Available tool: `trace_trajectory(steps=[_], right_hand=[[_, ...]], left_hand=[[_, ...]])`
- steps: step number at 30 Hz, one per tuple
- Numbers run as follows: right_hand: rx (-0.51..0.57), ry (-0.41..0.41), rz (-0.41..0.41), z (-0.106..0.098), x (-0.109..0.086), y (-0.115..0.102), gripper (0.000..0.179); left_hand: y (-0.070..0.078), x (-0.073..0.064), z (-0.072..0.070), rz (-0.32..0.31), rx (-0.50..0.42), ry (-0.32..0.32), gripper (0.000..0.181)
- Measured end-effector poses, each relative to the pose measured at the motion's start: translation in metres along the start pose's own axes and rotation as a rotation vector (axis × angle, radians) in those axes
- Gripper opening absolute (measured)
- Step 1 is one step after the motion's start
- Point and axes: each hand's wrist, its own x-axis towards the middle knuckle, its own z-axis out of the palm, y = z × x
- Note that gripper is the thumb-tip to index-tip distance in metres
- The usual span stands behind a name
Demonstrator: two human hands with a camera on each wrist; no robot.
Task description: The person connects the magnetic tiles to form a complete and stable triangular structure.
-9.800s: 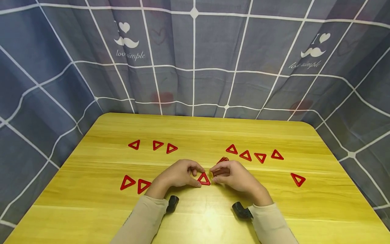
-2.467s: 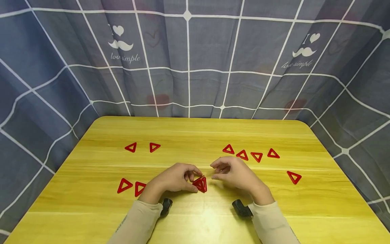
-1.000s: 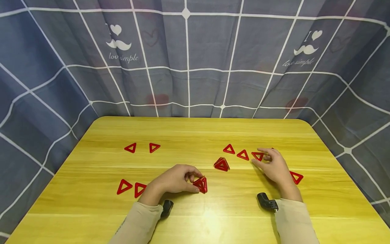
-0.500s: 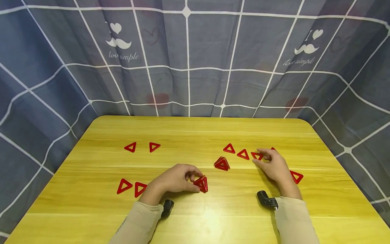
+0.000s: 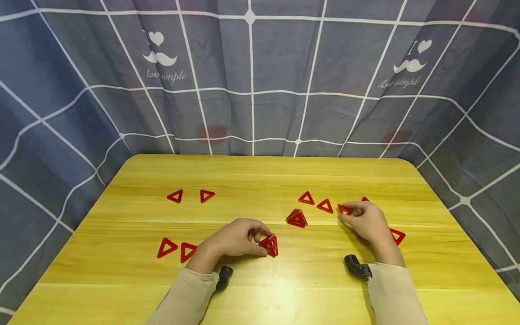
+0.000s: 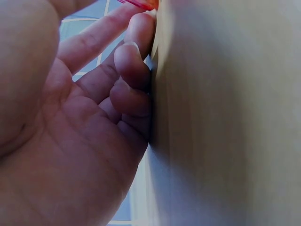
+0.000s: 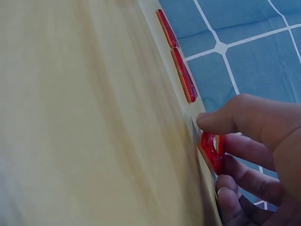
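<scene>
In the head view my left hand (image 5: 237,239) holds a small pyramid of red triangle tiles (image 5: 268,245) between thumb and fingertips at the table's middle. Only a red edge of it shows at the top of the left wrist view, where the other fingers (image 6: 131,66) curl against the tabletop. To the right, my right hand (image 5: 367,221) pinches a single red triangle tile (image 5: 344,209). The right wrist view shows this tile (image 7: 211,151) tilted between thumb and fingers, close to the wood. A second red pyramid (image 5: 297,218) stands between the hands, slightly farther back.
Flat red triangle tiles lie about the wooden table (image 5: 252,180): one at the back left (image 5: 175,196), one at the front left (image 5: 166,248), one left of my right hand (image 5: 325,206), one beside its wrist (image 5: 397,236), among others. A grey-blue checked curtain (image 5: 276,113) hangs behind.
My right hand has left the middle, moved right and closed on a tile, which now tilts. The left hand's single tile has become a pyramid; one back-left tile has left its spot.
</scene>
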Motion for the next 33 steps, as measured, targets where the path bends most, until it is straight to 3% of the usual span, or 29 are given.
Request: trace_trajectory(steps=[8, 15, 26, 33], right_hand=[[0.065, 0.014, -0.008, -0.006, -0.005, -0.010, 0.040], [0.144, -0.047, -0.064, -0.012, -0.007, -0.029, 0.044], [0.316, -0.347, -0.302, 0.006, -0.015, -0.059, 0.034], [0.300, -0.454, -0.363, 0.024, -0.018, -0.077, 0.032]], left_hand=[[0.001, 0.000, 0.000, 0.002, 0.000, -0.001, 0.035], [0.000, 0.000, 0.000, -0.001, 0.005, 0.006, 0.034], [-0.001, 0.001, 0.001, -0.002, 0.007, 0.010, 0.030], [0.000, 0.001, 0.000, -0.011, 0.016, 0.014, 0.030]])
